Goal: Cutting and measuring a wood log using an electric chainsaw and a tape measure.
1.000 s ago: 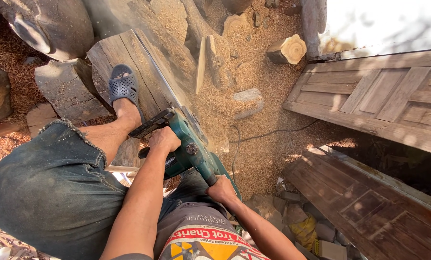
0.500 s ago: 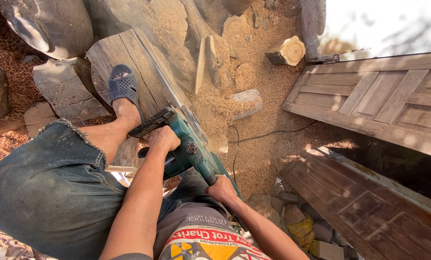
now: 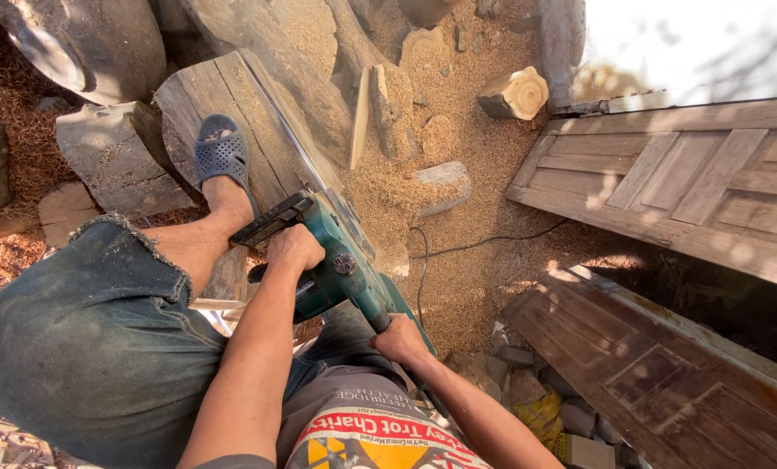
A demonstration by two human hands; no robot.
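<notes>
— How many saws are there?
— One green power saw [image 3: 345, 269], with one black cord [image 3: 458, 247] running off over the sawdust beside it.
— And hands on the saw?
— Two: one left hand [image 3: 294, 247] on the front handle, one right hand [image 3: 399, 337] at the rear grip.
— Feet?
— One foot in view, in one blue-grey sandal [image 3: 221, 155], just beyond the saw on one thick plank [image 3: 258, 113].
— Doors?
— Two wooden panelled doors to the right of the saw: one pale door [image 3: 684, 182] farther off and one dark door [image 3: 657, 373] nearer.
— Cut log ends?
— One round stump [image 3: 514, 94] beyond the saw, near the pale door's far corner.
</notes>
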